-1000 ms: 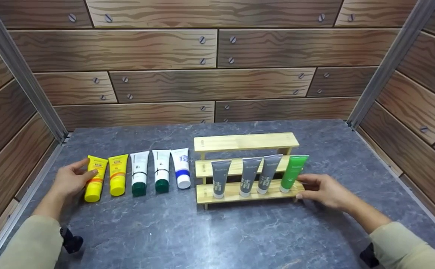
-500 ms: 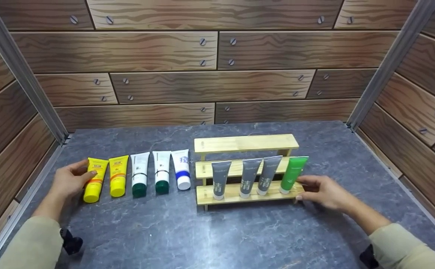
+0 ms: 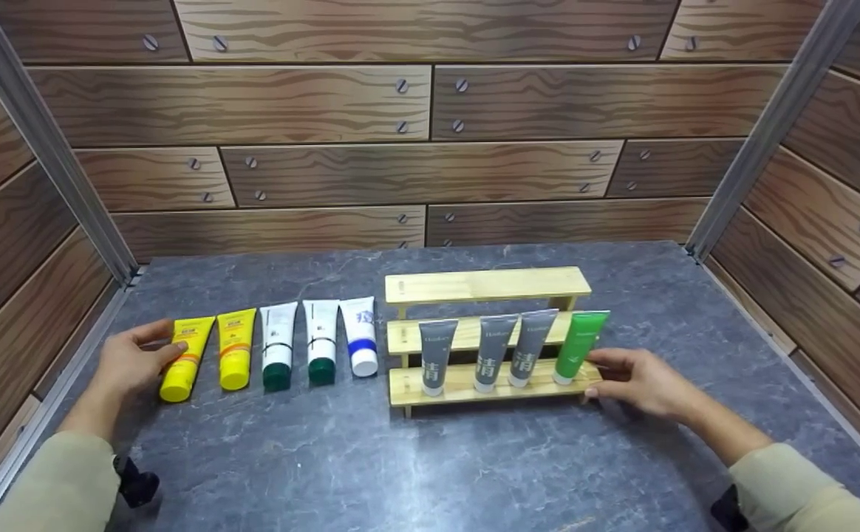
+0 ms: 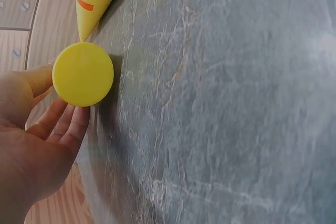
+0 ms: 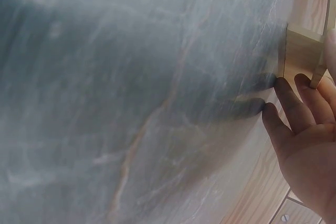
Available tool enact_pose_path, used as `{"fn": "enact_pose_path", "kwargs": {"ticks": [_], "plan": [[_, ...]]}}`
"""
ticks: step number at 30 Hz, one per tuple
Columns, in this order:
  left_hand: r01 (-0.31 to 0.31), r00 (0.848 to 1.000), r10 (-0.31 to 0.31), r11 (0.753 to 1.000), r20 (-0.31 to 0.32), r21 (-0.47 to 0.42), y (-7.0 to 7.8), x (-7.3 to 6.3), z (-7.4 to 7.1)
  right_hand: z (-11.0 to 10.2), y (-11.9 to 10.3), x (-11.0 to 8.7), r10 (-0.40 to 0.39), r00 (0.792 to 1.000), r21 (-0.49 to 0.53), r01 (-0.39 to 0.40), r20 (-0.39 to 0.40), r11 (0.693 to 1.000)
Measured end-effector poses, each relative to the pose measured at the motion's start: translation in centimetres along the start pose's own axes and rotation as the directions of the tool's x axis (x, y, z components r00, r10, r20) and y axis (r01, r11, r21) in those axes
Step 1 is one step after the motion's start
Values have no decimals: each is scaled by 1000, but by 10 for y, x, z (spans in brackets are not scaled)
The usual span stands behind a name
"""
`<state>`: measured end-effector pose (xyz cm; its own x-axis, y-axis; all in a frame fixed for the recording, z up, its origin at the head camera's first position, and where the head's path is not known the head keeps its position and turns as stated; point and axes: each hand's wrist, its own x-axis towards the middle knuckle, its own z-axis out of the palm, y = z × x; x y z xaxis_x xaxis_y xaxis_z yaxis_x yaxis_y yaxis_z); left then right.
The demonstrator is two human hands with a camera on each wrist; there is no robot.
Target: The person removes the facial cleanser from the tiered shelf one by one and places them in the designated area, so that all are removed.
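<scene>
My left hand (image 3: 131,362) pinches the leftmost yellow tube (image 3: 188,358) between thumb and fingers, and the tube leans with its cap to the left. In the left wrist view its round yellow cap (image 4: 83,74) faces the camera. A second yellow tube (image 3: 235,349) lies just to its right. My right hand (image 3: 648,383) holds the right end of the bottom shelf of a three-tier wooden rack (image 3: 489,284), thumb in front. In the right wrist view several fingers reach around the rack's end panel (image 5: 304,48). A green tube (image 3: 580,347) stands on that shelf beside the hand.
Two white tubes with green caps (image 3: 278,346) and a white-and-blue tube (image 3: 360,336) continue the row toward the rack. Three grey tubes (image 3: 439,356) stand on the bottom shelf, left of the green one. Wood-patterned walls (image 3: 312,103) enclose the grey marbled table (image 3: 341,458).
The held yellow tube has swung so its cap end sits further left, and my left hand has shifted slightly left with it. My right hand and the rack keep their places.
</scene>
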<state>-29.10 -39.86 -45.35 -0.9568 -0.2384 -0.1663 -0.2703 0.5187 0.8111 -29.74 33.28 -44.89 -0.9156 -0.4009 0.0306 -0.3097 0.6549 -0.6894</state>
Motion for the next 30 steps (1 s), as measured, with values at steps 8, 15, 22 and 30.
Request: {"fn": "enact_pose_path", "kwargs": {"ticks": [8,15,22,30], "plan": [[-50,998,49,998,25,24,3,-8,-11,-1,-4,1,9,1000,-23,-9,-4,1000],[-120,993,121,990,-2,79,17,-18,-21,-1,-4,1,10,1000,-29,-10,-2,1000],[-198,980,199,978,-14,64,43,-32,-19,1,-2,2,-25,1000,-4,25,6,1000],[-317,948,316,948,41,29,94,-51,-4,0,0,1,0,1000,-12,0,-2,1000]]}}
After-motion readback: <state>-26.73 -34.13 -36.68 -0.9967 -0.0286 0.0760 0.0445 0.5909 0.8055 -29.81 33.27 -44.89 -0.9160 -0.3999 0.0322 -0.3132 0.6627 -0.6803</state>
